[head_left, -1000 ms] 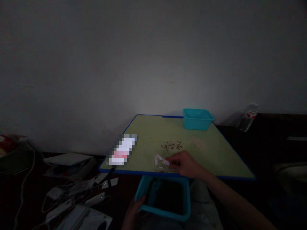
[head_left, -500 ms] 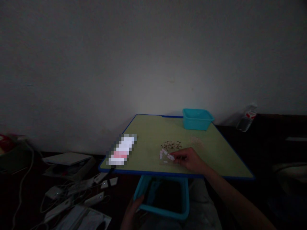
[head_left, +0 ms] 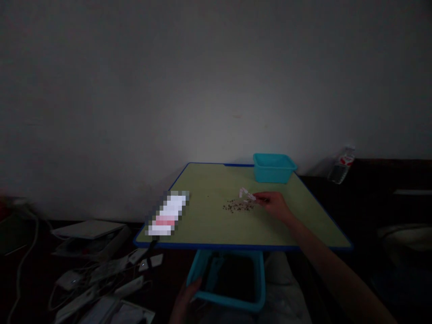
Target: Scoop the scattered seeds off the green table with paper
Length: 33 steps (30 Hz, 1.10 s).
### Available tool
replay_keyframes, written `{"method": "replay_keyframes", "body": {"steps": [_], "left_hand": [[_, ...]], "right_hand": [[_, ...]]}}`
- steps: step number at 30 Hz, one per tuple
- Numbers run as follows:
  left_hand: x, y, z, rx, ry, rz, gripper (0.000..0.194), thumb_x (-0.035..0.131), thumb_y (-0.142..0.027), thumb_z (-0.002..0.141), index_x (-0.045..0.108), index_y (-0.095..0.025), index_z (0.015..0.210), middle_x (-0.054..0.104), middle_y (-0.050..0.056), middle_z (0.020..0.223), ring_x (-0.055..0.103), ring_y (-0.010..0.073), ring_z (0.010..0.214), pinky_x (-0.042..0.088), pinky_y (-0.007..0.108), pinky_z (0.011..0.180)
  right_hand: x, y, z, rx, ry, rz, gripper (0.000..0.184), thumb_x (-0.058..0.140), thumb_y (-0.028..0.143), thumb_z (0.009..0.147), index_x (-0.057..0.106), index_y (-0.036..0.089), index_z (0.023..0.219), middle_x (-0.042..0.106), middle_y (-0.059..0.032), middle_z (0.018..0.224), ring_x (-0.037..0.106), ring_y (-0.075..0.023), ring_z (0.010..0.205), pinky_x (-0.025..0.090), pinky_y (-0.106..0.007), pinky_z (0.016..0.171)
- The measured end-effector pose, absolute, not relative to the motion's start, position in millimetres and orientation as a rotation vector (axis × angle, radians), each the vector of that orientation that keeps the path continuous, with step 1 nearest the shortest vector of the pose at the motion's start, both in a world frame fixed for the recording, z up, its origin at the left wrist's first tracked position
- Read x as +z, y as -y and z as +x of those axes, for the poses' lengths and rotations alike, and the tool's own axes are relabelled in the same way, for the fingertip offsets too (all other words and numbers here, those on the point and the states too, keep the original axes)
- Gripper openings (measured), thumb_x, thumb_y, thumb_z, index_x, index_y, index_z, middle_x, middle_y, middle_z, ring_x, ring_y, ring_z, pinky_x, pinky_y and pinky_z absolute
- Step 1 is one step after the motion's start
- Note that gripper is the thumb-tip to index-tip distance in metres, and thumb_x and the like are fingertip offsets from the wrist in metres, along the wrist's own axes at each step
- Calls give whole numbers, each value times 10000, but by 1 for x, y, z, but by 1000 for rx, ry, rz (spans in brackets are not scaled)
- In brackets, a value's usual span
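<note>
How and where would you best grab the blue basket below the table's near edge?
Probably by the near rim of the blue basket, from the person's side: its top is open, and its far edge looks tucked behind the table. The left hand holds the near left corner; the near right corner looks free for a second hold, thumb inside, fingers outside.

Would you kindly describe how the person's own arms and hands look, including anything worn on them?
The right hand is ungloved, and its forearm shows no sleeve, watch or bracelet. The left hand also looks ungloved; the rest is too dark to judge.
</note>
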<state>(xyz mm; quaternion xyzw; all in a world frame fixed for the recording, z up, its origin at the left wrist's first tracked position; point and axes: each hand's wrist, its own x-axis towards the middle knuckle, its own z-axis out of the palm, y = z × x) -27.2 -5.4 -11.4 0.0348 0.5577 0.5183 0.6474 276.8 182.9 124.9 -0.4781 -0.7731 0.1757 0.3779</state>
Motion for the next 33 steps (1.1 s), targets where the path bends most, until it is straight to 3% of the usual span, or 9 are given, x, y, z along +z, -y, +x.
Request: {"method": "replay_keyframes", "body": {"steps": [3, 8, 14, 21, 28, 33], "left_hand": [[-12, 5, -26, 1171, -1288, 41, 787, 753, -357, 560, 503, -128, 1270, 750, 141, 834, 534, 410, 1169, 495, 499, 870], [-15, 5, -26, 1170, -1332, 34, 702, 739, -379, 581, 547, -181, 1227, 688, 162, 1127, 537, 406, 1172, 477, 519, 879], [-10, 5, -23, 1164, -1314, -9, 690, 714, -325, 628, 512, -161, 1267, 668, 180, 1164, 577, 389, 1127, 494, 496, 864], [6, 9, -20, 1122, -1287, 23, 782, 652, -323, 696, 343, -172, 1398, 390, 217, 1461, 541, 428, 1152, 495, 501, 863], [-1, 11, -20, 1157, -1291, 42, 704, 712, -347, 644, 496, -193, 1296, 628, 171, 1246, 595, 368, 1108, 480, 506, 888], [-4, 11, -21, 1159, -1321, 16, 683, 710, -373, 630, 527, -172, 1257, 626, 188, 1242, 548, 405, 1160, 480, 534, 873]], "right_hand": [[124, -182, 276, 490, 1965, -1227, 237, 592, 231, 803, 732, 246, 993, 738, -31, 938, 686, -222, 812, 525, -342, 751], [122, -177, 269, 499, 2019, -1172, 249, 592, 213, 796, 732, 255, 997, 738, -25, 943, 684, -207, 818, 515, -323, 762], [124, -174, 267, 503, 2023, -1168, 251, 578, 210, 802, 733, 253, 994, 736, -27, 950, 681, -210, 826, 511, -322, 763], [124, -177, 270, 432, 2001, -1257, 250, 585, 192, 799, 740, 240, 989, 739, -48, 931, 682, -225, 810, 507, -330, 745], [124, -177, 268, 500, 2007, -1251, 256, 578, 200, 797, 737, 254, 991, 741, -21, 925, 687, -217, 797, 515, -324, 746], [122, -178, 268, 529, 2029, -1201, 264, 577, 207, 799, 733, 283, 998, 741, 2, 924, 688, -202, 797, 518, -306, 738]]}}
